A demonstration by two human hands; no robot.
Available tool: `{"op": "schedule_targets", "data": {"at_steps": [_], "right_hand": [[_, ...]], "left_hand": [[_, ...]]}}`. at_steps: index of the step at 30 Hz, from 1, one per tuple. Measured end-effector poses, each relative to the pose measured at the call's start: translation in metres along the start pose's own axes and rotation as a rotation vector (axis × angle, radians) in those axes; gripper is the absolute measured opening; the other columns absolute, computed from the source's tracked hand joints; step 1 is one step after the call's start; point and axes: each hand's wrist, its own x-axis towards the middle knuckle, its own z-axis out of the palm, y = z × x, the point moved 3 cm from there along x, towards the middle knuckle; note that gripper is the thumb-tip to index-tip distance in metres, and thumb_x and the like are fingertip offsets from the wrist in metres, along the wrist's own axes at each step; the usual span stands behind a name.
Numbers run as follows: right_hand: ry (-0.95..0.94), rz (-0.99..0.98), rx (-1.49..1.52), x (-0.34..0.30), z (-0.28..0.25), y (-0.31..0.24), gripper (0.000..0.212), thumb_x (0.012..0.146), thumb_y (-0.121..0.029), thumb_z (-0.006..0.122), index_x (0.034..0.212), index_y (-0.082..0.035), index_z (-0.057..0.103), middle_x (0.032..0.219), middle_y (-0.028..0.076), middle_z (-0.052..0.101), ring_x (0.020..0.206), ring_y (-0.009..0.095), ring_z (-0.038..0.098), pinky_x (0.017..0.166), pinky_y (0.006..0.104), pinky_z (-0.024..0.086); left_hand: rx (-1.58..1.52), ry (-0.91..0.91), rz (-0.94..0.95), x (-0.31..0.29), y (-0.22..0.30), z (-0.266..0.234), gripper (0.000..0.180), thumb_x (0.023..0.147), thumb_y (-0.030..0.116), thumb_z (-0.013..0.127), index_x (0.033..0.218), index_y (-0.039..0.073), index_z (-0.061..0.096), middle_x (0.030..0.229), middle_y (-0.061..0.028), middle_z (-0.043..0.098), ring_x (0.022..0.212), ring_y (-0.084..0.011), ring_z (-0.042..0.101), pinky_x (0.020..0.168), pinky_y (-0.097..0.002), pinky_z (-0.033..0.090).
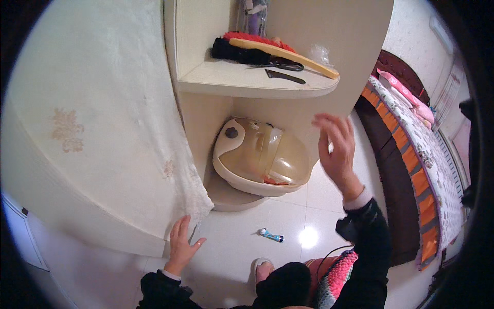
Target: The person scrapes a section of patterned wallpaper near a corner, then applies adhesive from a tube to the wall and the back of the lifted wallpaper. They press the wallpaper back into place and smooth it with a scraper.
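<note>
My left hand (182,246) is low on the left, its fingers and thumb apart and nothing in it. It is close to the hanging corner of a cream cloth (123,134) with beige flower patterns; I cannot tell whether they touch. My right hand (337,152) is raised on the right, empty, its fingers loosely bent and slightly blurred, thumb apart. Beside it, on the low rounded shelf, sits a cream tub with a see-through domed lid (267,154) and a dark knob. On the floor between my arms lies a small blue and white tube (271,235).
Above the tub, a rounded shelf (257,88) holds a wooden-handled brush (283,51), black-handled scissors (283,65), a flat black piece (285,77) and crumpled clear plastic (320,53). A bed (411,139) stands at the right. My foot (264,269) is on the tiles beside a colourful knitted seat cover (337,275).
</note>
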Motion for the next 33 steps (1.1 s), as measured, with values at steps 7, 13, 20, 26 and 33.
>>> {"op": "schedule_targets", "data": {"at_steps": [7,13,20,26,33], "right_hand": [[-0.315,0.179,0.008,0.142,0.059,0.068,0.024,0.091,-0.01,0.052,0.107,-0.007,0.069,0.109,0.015,0.067,0.102,0.032,0.063,0.09,0.0426,0.049],[-0.667,0.133,-0.046,0.149,0.097,0.084,0.029,0.092,-0.022,0.053,0.109,-0.006,0.07,0.105,0.016,0.069,0.097,0.033,0.065,0.088,0.0431,0.051],[-0.525,-0.132,-0.133,0.117,0.071,0.05,0.026,0.088,-0.008,0.05,0.109,-0.003,0.064,0.103,0.018,0.067,0.097,0.035,0.064,0.09,0.0443,0.051],[-0.35,-0.12,-0.215,0.093,0.063,0.042,0.019,0.091,-0.007,0.058,0.11,-0.004,0.06,0.104,0.015,0.065,0.1,0.032,0.065,0.085,0.0419,0.054],[0.295,0.447,1.108,0.056,0.083,-0.047,0.033,0.099,-0.01,0.049,0.129,0.003,0.05,0.118,0.018,0.062,0.109,0.025,0.061,0.092,0.0353,0.048]], "left_hand": [[0.017,0.04,0.068,-0.003,0.005,-0.021,0.089,0.069,0.024,0.086,0.142,0.004,0.04,0.141,-0.0196,0.043,0.131,-0.0361,0.041,0.109,-0.043,0.035],[-0.013,0.026,0.05,-0.011,-0.002,-0.036,0.088,0.071,0.026,0.085,0.142,0.004,0.04,0.14,-0.0194,0.044,0.13,-0.0362,0.042,0.108,-0.0451,0.036],[-0.036,0.001,0.047,-0.012,-0.007,-0.024,0.085,0.074,0.023,0.083,0.145,0.007,0.038,0.143,-0.016,0.039,0.132,-0.0355,0.039,0.108,-0.045,0.036],[-0.069,0.063,0.068,0.023,0.008,-0.02,0.085,0.075,0.022,0.082,0.146,0.008,0.036,0.147,-0.0175,0.033,0.135,-0.0366,0.034,0.11,-0.0453,0.035],[-0.036,0.191,0.145,0.081,0.017,-0.007,0.086,0.077,0.023,0.079,0.147,0.007,0.033,0.152,-0.0212,0.025,0.139,-0.0397,0.028,0.112,-0.0472,0.03]]}}
